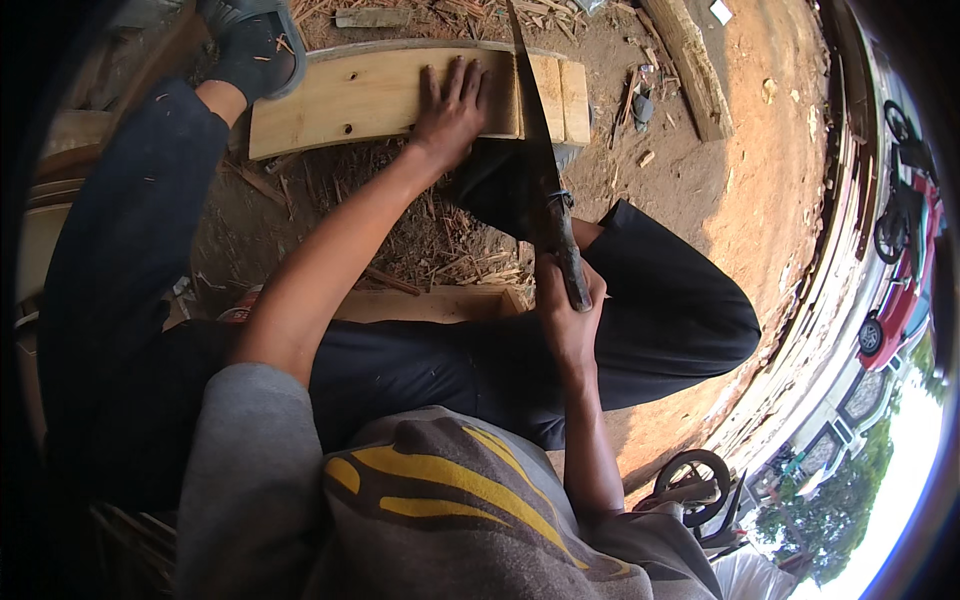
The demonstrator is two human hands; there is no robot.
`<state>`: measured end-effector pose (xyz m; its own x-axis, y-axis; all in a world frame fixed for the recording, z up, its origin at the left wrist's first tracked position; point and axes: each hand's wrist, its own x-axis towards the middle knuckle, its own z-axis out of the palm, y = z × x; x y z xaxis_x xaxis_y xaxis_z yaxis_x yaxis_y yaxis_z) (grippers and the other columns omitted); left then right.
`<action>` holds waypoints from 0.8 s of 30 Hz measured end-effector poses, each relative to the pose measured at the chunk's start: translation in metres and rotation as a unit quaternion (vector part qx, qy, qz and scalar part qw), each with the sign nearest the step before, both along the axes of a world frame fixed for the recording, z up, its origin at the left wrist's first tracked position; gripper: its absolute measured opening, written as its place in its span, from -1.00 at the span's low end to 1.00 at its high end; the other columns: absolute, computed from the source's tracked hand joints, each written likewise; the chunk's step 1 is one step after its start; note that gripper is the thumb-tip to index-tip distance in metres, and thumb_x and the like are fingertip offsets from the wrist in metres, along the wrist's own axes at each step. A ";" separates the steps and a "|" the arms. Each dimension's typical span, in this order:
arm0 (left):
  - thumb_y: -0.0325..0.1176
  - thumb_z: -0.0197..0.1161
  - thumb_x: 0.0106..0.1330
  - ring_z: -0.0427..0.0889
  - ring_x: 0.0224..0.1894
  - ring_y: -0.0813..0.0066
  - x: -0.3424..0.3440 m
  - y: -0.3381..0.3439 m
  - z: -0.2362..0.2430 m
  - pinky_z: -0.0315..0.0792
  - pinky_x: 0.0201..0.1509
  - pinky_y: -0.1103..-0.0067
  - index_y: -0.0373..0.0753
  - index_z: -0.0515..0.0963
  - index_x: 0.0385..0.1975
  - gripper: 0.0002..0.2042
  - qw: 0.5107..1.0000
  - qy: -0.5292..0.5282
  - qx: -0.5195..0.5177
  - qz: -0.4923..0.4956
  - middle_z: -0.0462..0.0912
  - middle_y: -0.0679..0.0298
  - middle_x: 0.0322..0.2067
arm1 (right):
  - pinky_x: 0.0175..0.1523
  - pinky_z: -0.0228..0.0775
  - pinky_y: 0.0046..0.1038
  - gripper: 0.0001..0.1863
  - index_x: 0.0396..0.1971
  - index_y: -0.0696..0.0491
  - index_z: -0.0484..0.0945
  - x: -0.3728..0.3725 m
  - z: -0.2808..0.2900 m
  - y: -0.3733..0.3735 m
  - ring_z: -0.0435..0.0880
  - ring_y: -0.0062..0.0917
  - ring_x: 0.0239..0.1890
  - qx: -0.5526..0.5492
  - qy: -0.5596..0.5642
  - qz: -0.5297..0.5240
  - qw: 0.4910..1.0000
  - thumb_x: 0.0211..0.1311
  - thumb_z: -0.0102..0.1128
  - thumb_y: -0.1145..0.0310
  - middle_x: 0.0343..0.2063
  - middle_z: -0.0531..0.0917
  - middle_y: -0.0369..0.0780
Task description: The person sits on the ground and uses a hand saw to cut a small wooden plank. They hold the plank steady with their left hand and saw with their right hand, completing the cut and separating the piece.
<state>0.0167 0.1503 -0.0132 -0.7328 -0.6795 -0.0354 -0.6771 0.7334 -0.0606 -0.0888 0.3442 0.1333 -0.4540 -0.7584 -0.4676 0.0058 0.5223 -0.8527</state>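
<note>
Board (340, 95) crosswise ahead, above littered ground (430, 235). Left hand (450, 120) spread flat on it; right hand (568, 300) grip closed round saw (541, 130). Looks like sawing; next stroke likely calls for board pinned, saw straight.

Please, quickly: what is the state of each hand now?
Left hand: open, laid flat on the wooden board.
Right hand: closed, holding the saw by its handle.

Pale yellow board (385, 92), dark saw (538, 125), black trousers (670, 315), yellow-patterned grey shirt (420, 545)
</note>
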 end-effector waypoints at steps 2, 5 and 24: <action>-0.42 0.30 -0.06 0.07 0.36 -0.09 0.004 0.000 0.001 -0.03 0.29 -0.17 -0.45 0.11 0.27 -0.19 1.000 0.003 0.020 0.008 0.15 -0.10 0.28 | -0.48 0.15 -0.62 -0.82 -0.49 0.20 0.46 -0.002 0.005 -0.007 0.32 -0.80 -0.54 0.028 -0.017 -0.001 0.999 0.25 0.11 0.41 -0.65 0.37 -0.41; -0.42 0.31 -0.07 0.06 0.37 -0.09 -0.004 -0.005 0.003 -0.03 0.30 -0.17 -0.43 0.11 0.28 -0.18 1.000 0.011 0.022 0.006 0.14 -0.10 0.29 | -0.59 0.03 -0.64 -0.73 -0.62 0.11 0.39 -0.008 -0.036 -0.044 0.22 -0.83 -0.67 -0.033 0.022 -0.052 0.998 0.24 0.08 0.34 -0.73 0.33 -0.47; -0.46 0.22 0.00 0.05 0.37 -0.09 -0.001 -0.005 0.004 -0.03 0.28 -0.20 -0.47 0.13 0.26 -0.26 1.000 0.001 0.017 0.005 0.14 -0.11 0.30 | -0.56 0.07 -0.65 -0.82 -0.45 0.19 0.46 0.005 0.008 0.002 0.25 -0.84 -0.60 -0.001 0.007 0.013 1.000 0.30 0.05 0.40 -0.66 0.36 -0.44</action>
<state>0.0155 0.1453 -0.0096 -0.7265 -0.6848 -0.0578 -0.6840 0.7286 -0.0351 -0.0841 0.3462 0.1411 -0.4402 -0.7713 -0.4597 -0.0189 0.5198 -0.8541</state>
